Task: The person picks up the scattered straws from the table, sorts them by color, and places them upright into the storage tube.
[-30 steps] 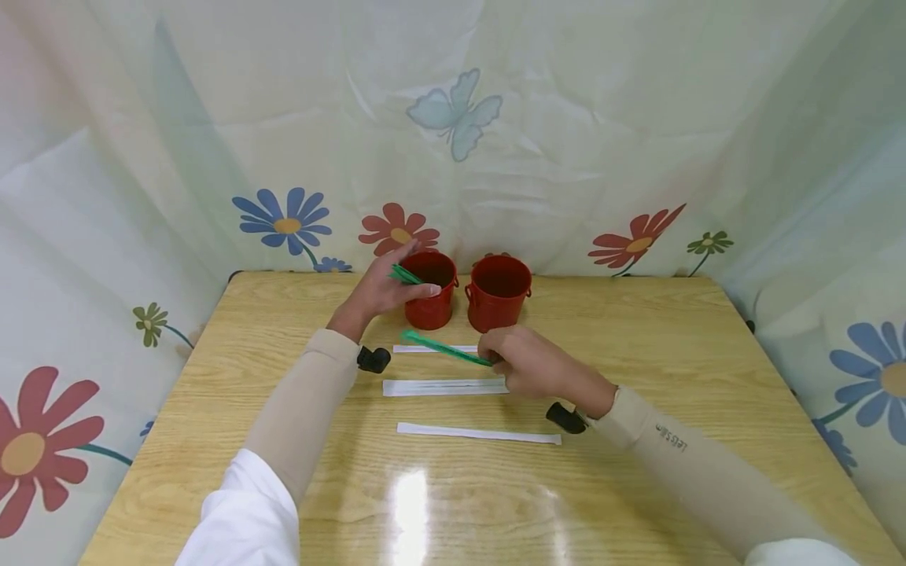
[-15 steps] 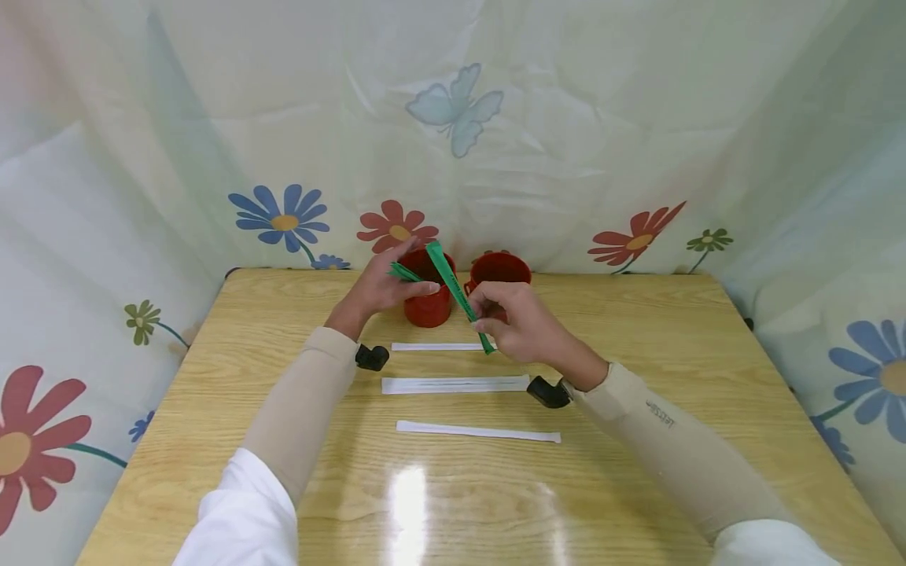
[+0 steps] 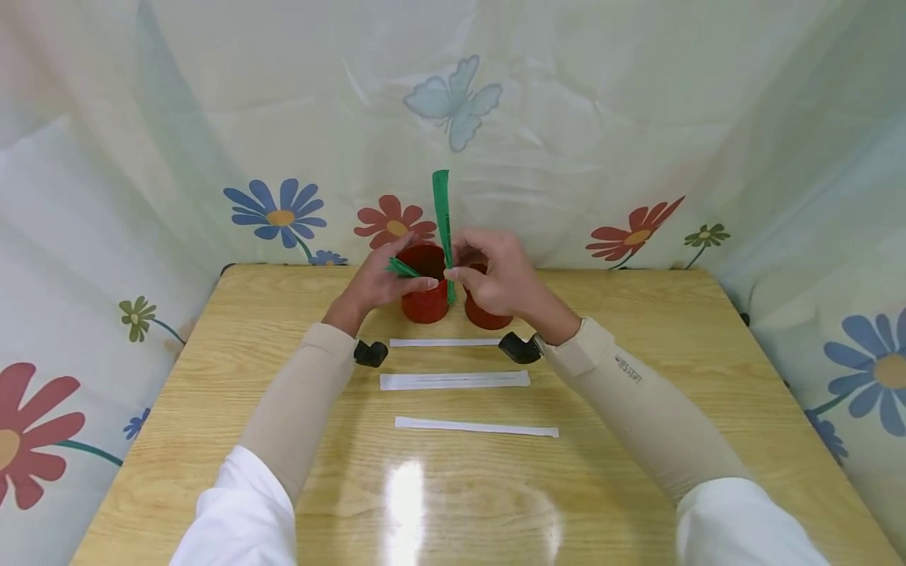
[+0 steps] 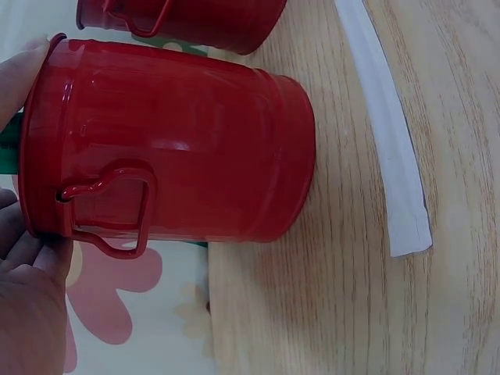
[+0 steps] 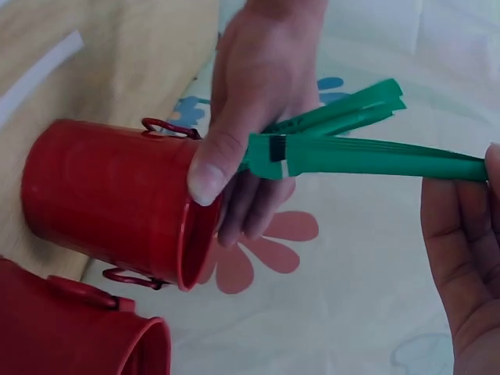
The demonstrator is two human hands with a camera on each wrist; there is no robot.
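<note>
Pale curtain printed with flowers fills the upper part of the head view, behind a wood-grain tabletop. Near the centre, the left hand grips the rim of the left red bucket, thumb and fingers spread wide around it; a green bundle shows between them. Just right, the right hand pinches a green strip upright in its fingers, partly hiding the right red bucket. White strips lie below in three rows. Across the left wrist view's left half, the gripped bucket shows its wire handle, with the thumb at upper left. At the right wrist view's right edge, pinching fingers hold the green strip, which overlaps the green bundle; I cannot tell what supports the bundle.
</note>
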